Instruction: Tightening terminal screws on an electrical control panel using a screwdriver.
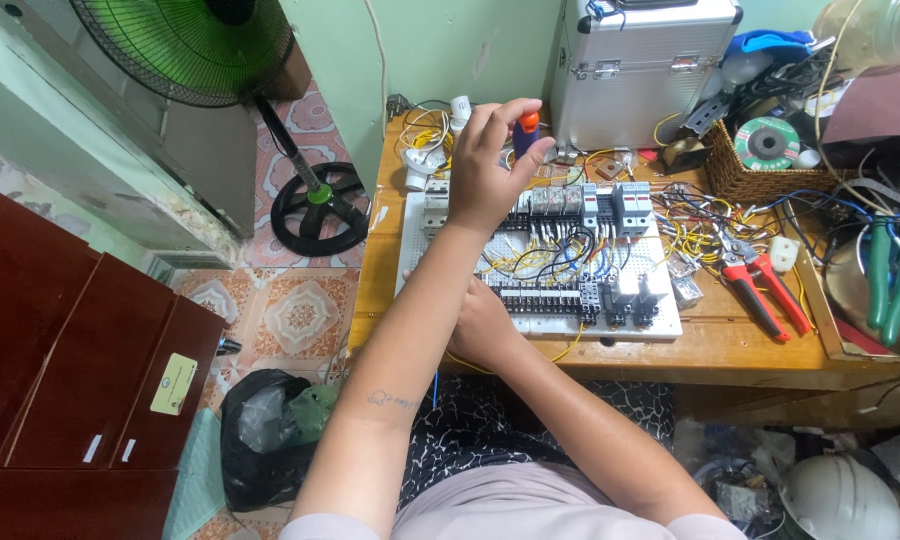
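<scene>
A wooden bench (pixel 730 345) carries a white panel (pixel 660 322) of breakers and wiring, with red pliers (pixel 760 280) beside it. The left hand (pixel 490 165) pinches an orange-capped screwdriver (pixel 527 130) upright over the panel's top edge. The right hand (pixel 485 325) rests at the panel's near-left edge; its finger position cannot be determined.

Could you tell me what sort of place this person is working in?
Probably a small home electrical workshop: a wooden bench carries a white wiring board with breakers, red-handled pliers and loose wires, while a standing fan sits on a patterned tile floor.
</scene>
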